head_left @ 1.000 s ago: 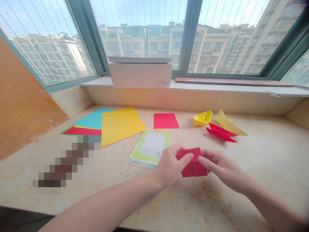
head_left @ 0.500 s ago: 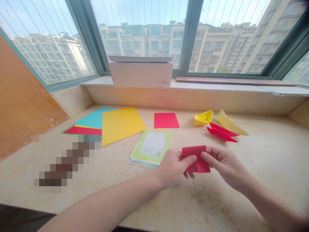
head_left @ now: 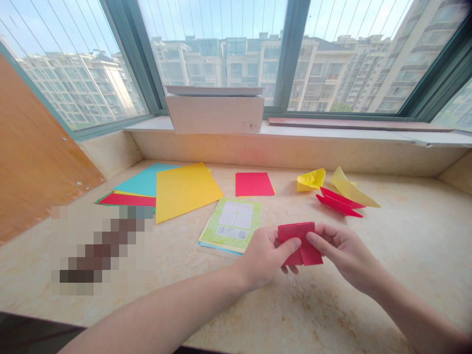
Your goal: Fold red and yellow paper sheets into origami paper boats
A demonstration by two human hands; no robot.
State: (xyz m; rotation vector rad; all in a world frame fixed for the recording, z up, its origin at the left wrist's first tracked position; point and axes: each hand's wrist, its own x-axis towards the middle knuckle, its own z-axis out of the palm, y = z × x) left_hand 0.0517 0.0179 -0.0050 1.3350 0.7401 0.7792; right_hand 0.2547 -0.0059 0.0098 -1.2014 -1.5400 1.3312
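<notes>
A folded piece of red paper [head_left: 309, 253] is held up above the stone ledge, pinched between both hands. My left hand [head_left: 271, 253] grips its left part, thumb on the front and fingers behind, with some fingertips showing below. My right hand [head_left: 337, 246] closes on the right edge, its thumb pressed to the face near the other thumb. A slit runs down the lower middle of the paper, under a folded top band. Left of my left hand lies a plastic-wrapped pack of paper [head_left: 236, 221] with a green dotted cover.
Red square sheets [head_left: 254, 184] lie behind the pack, and a large yellow sheet [head_left: 186, 191] overlaps blue paper [head_left: 145, 179] at left. Folded shapes, yellow [head_left: 311, 180], pale yellow [head_left: 352, 187] and red [head_left: 339, 202], sit back right. A white box [head_left: 216, 113] stands on the windowsill.
Almost nothing differs. The lower edge of the folded red paper sits very slightly lower, while both hands keep their grip in the same place.
</notes>
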